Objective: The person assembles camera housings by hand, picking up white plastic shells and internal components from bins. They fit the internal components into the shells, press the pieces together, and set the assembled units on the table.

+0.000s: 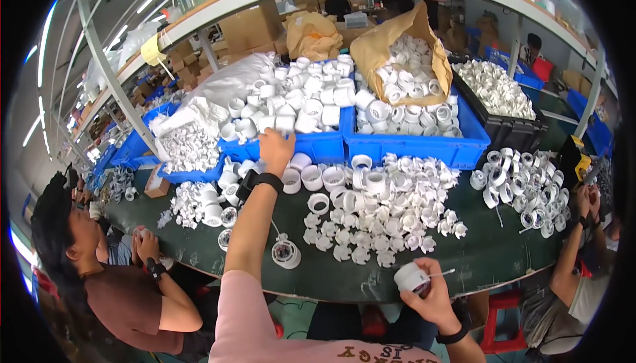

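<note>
At the front wall of the left blue bin (301, 145), my left hand (277, 149) has its fingers closed on a white plastic cup (284, 124), slightly blurred, at the edge of the heap. My right hand (430, 297) grips a round white plastic housing (411, 278) over the table's near edge. A thin white wire sticks out of that housing to the right, and its dark inner side is partly turned from view. Between my arms, a similar housing (286, 254) with its inside facing up and a wire rests on the green table (344, 280).
White petal-shaped parts (391, 220) lie heaped in front. Another blue bin (417, 143) holds a brown paper bag (404, 51); a black crate (507, 124) of white parts stands beside it. Finished-looking round units (530, 190) pile at right. Co-workers sit left (126, 290) and right (583, 257).
</note>
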Action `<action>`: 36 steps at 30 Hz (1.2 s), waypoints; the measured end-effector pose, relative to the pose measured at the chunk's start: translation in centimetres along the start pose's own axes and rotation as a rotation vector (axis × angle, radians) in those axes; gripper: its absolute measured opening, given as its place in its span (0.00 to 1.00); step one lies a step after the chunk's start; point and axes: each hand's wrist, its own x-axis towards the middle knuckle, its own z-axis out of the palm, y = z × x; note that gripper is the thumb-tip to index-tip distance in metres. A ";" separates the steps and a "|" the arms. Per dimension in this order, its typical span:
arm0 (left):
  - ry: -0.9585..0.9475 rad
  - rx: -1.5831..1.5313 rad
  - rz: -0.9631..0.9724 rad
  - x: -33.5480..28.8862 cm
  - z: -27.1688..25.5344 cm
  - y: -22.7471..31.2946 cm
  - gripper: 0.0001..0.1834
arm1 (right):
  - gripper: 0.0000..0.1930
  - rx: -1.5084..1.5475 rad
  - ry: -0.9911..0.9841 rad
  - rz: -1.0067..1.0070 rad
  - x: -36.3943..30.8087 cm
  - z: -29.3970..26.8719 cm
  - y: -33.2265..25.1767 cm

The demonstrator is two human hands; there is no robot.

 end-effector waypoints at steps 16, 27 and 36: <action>-0.174 -0.571 0.899 -6.6 -7.6 2.0 0.10 | 0.29 -0.017 0.050 -0.126 3.2 -1.6 -0.6; -1.053 -0.870 1.308 -22.0 -17.7 5.3 0.06 | 0.28 0.301 -0.533 0.058 4.2 -3.2 -4.9; -0.943 -0.940 1.215 -21.9 -18.1 5.2 0.09 | 0.34 0.422 -0.546 0.055 3.2 -0.5 -4.8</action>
